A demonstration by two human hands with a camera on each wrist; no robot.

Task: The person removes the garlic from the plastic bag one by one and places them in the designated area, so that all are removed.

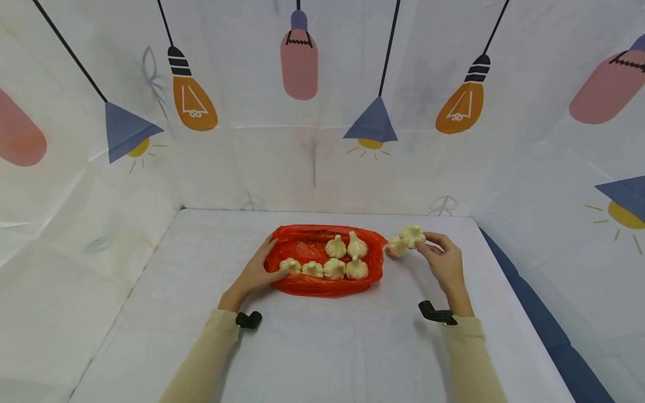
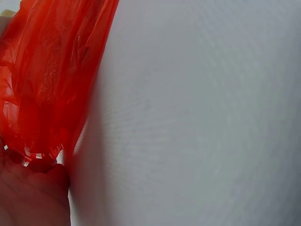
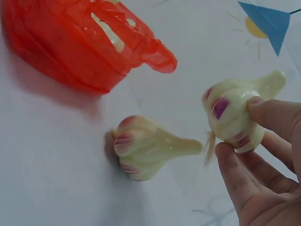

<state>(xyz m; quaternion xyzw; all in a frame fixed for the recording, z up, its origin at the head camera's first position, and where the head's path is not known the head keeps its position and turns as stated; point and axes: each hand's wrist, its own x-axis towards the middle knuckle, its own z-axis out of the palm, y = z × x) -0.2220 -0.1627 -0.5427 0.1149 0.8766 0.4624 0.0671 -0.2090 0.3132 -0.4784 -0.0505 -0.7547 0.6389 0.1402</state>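
Observation:
A red plastic bag [image 1: 302,287], spread open in a tray-like shape, lies on the table with several garlic bulbs inside. Four sides stand up around them; the front row of bulbs [image 1: 334,268] is longer than the back pair [image 1: 336,246]. My left hand [image 1: 253,275] grips the bag's left end, thumb over the near rim and fingers along the outside. Between thumb and fingertips, my right hand [image 1: 444,262] pinches a garlic bulb [image 3: 235,110] with purple streaks, raised off the table. Another garlic bulb [image 3: 143,148] lies just beyond the bag's right end, below the held one.
The white-covered table [image 1: 322,347] meets a pale cloth wall [image 1: 242,168] printed with lamps and bulbs at its far edge. Dark blue fabric [image 1: 534,313] runs along the right side. Each wrist wears a black camera mount [image 1: 249,320].

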